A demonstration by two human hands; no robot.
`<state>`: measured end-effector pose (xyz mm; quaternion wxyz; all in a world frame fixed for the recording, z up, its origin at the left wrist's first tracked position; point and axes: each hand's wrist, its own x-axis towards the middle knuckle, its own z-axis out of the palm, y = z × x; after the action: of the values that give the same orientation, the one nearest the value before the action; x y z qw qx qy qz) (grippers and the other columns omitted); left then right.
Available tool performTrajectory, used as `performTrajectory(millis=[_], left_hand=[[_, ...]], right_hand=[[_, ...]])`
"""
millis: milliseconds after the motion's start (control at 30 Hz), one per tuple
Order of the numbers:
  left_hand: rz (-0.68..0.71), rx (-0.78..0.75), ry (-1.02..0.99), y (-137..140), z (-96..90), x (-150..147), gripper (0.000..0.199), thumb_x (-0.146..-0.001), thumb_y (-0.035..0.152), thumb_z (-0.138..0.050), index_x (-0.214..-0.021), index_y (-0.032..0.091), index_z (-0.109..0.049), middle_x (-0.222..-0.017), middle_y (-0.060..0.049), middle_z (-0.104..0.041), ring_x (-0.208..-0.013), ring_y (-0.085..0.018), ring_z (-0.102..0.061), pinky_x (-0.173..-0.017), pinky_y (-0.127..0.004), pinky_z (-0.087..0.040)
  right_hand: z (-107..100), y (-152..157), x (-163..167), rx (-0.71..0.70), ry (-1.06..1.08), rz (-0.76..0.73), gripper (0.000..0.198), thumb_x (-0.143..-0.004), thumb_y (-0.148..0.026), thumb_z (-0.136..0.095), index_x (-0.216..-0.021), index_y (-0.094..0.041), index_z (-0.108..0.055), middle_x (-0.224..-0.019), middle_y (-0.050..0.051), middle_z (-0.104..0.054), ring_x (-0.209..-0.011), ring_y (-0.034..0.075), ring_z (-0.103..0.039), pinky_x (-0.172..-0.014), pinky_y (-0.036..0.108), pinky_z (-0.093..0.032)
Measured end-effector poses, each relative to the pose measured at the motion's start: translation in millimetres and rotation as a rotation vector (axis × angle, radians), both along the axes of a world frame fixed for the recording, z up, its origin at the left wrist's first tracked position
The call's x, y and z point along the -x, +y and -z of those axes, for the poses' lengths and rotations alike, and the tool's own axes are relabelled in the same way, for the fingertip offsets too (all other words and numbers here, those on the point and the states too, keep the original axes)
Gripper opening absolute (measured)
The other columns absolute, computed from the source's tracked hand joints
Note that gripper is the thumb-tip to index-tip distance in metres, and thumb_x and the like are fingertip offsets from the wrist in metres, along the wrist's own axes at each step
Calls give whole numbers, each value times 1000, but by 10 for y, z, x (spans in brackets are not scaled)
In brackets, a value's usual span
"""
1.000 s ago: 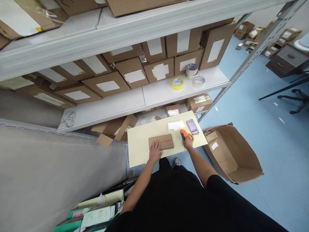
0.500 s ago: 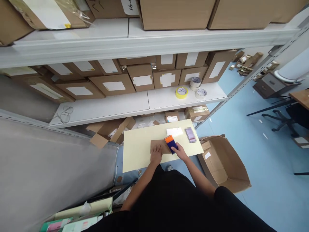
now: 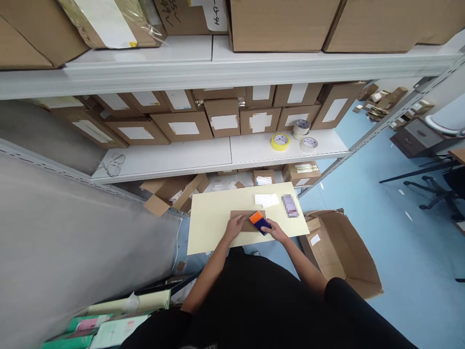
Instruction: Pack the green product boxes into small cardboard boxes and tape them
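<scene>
A small brown cardboard box [image 3: 238, 214] lies flat on a pale yellow board [image 3: 209, 228]. Held over the right part of the box is a flat, oblong dark blue and orange object [image 3: 260, 222]; its exact kind is unclear. My right hand [image 3: 275, 230] grips its dark blue end. Over the left part of the box, my left hand [image 3: 235, 226] has its fingers drawn together near the middle seam; anything between them is too small to make out. White paper [image 3: 266, 199] lies just behind the box, and a blurred purple item [image 3: 290, 206] lies to its right.
Tape rolls, one yellow [image 3: 280, 142] and several white [image 3: 308, 144], sit on the middle shelf [image 3: 174, 157]. Labelled cartons [image 3: 222, 119] line its back. A large open carton [image 3: 341, 247] stands on the floor at right. An open-flapped box [image 3: 170, 191] is below the shelf.
My left hand has gone from lying spread on the cardboard box to fingers drawn together above it. My right hand keeps the blue and orange object, slightly more tilted. The view has shifted.
</scene>
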<state>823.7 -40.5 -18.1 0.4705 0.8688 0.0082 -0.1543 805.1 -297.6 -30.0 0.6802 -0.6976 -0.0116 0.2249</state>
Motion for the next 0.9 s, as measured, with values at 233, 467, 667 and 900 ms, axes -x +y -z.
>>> performTrajectory(millis=[233,467,667,900], left_hand=[[196,218,49,-244,-391,-162,42,-94,51,-56,-110,20,-80,-119,-7,-77,-112,-26,-70,-102,-38,-53],[238,209,20,-350,-546,-87,39,-91,51,-61,-94,20,-83,-105,-7,-79,-99,-23,-73,-93,-35,-56],[118,225,171,-405,-651,-44,31,-78,43,-77,-95,18,-84,-93,-6,-82,-90,-26,-75,-78,-33,-60],[8,147,46,-414,-929,59,19,-84,38,-72,-89,24,-85,-92,-3,-82,-89,-25,-77,-79,-34,-62]], right_hand=[[2,-156,50,-51,7,-64,40,-71,-52,-84,-87,-19,-70,-82,1,-66,-79,20,-62,-77,34,-51],[38,-246,113,-31,-8,-104,40,-66,-48,-89,-90,-19,-75,-92,2,-72,-90,22,-64,-88,36,-50],[24,-210,207,10,-30,-81,38,-67,-48,-88,-91,-21,-77,-91,2,-74,-90,24,-66,-90,38,-51],[-218,-187,286,50,-145,-44,38,-72,-48,-86,-98,-21,-77,-101,4,-76,-97,27,-67,-92,38,-51]])
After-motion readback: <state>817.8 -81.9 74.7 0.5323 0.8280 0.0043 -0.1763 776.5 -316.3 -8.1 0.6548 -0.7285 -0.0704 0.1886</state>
